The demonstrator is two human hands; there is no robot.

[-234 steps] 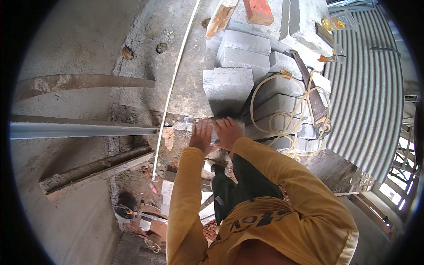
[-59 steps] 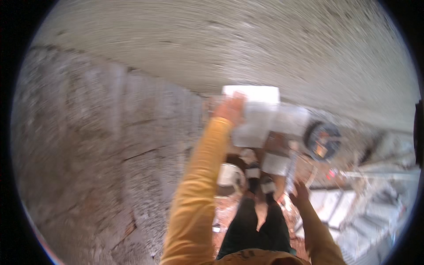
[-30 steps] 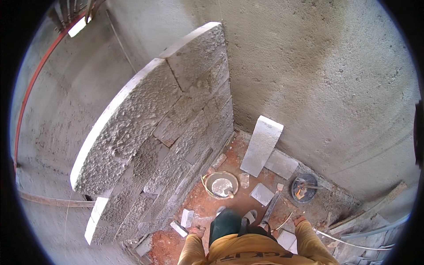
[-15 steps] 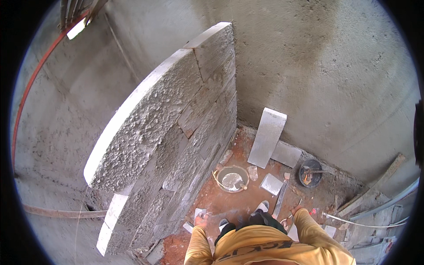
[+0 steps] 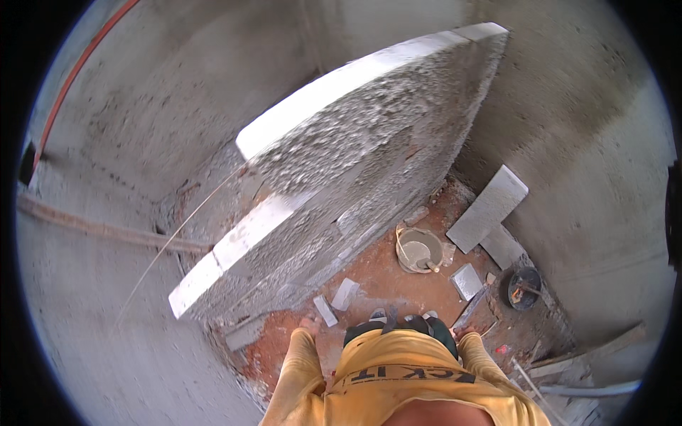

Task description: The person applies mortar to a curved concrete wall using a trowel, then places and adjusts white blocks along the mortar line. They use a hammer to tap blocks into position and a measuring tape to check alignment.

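Left hand [image 5: 310, 325] perhaps curled; reddish floor [image 5: 376, 287], grey wall [image 5: 600, 220].

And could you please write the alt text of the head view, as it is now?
A person in yellow stands with both hands low, near a rough, stepped block wall. On the reddish ground are a bucket, loose pale blocks and a black tub.

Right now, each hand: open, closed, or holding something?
Left hand: no held object visible; open or closed cannot be told.
Right hand: small in view; its grip cannot be told.
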